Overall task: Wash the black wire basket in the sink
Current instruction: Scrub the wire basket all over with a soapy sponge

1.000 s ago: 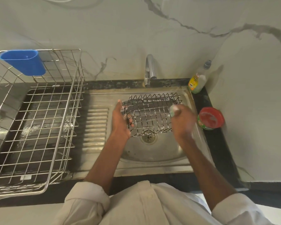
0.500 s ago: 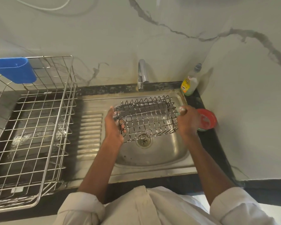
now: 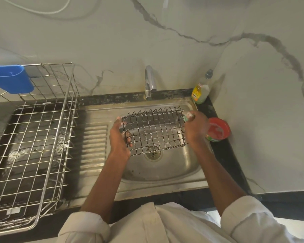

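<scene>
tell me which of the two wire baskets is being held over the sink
The small black wire basket, gripped by the left hand. The big silver rack sits untouched on the counter at left.

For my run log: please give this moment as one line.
left hand grips black wire basket | right hand holds scrubber at basket's right edge | basket over sink | tap off

I am seeing a large steel dish rack [image 3: 32,146] sitting well out to the left of the left hand, with a blue plastic cup [image 3: 11,78] hanging on its far rim. A chrome tap [image 3: 149,83] is standing beyond both hands against the marble wall [image 3: 112,41]. A soap bottle [image 3: 201,90] is standing past the right hand in the corner, and a red tub [image 3: 218,129] is sitting just right of that hand on the black counter [image 3: 225,155].
</scene>
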### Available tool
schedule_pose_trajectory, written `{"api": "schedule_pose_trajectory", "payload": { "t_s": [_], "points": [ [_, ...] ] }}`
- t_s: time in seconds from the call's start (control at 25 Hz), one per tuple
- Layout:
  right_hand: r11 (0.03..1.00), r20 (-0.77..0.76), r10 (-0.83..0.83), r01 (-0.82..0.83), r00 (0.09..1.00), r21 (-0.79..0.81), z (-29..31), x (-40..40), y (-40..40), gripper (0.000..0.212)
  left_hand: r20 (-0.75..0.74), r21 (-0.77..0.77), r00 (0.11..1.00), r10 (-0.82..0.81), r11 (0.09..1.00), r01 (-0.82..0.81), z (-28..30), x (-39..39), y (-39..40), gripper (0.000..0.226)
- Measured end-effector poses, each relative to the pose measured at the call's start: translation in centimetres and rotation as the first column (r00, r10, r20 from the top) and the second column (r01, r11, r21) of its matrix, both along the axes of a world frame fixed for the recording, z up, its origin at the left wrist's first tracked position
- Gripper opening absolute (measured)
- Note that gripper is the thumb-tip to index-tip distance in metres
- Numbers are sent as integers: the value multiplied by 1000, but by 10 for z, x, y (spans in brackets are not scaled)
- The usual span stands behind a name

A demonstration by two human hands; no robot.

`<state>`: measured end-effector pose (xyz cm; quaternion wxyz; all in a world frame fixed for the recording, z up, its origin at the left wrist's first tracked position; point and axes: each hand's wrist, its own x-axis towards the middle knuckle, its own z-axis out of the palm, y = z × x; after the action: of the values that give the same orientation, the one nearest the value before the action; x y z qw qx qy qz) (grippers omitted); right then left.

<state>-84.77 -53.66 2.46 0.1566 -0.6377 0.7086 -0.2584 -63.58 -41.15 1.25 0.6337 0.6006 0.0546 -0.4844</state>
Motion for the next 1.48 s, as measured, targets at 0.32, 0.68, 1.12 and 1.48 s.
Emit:
{"api": "schedule_pose_trajectory", "payload": {
  "t_s": [0.32, 0.68, 1.12, 1.48],
  "points": [
    [797, 222, 604, -584, 765, -155, 24, 107, 82, 27, 32, -101, 999, -42, 994, 45, 6, -25, -9, 58],
    [952, 195, 305, -290, 932, -103, 8, 64, 54, 20, 60, -30, 998, -4, 1000, 6, 12, -21, -2, 57],
    [949, 183, 311, -317, 933, 0, 7, 67, 52, 20, 60, -15, 998, -2, 1000, 3, 19, -24, -2, 60],
    [961, 181, 270, -277, 946, 13, -6, 48, 48, 18, -1, -15, 999, 44, 999, -44, 14, -22, -2, 53]
  ]
}}
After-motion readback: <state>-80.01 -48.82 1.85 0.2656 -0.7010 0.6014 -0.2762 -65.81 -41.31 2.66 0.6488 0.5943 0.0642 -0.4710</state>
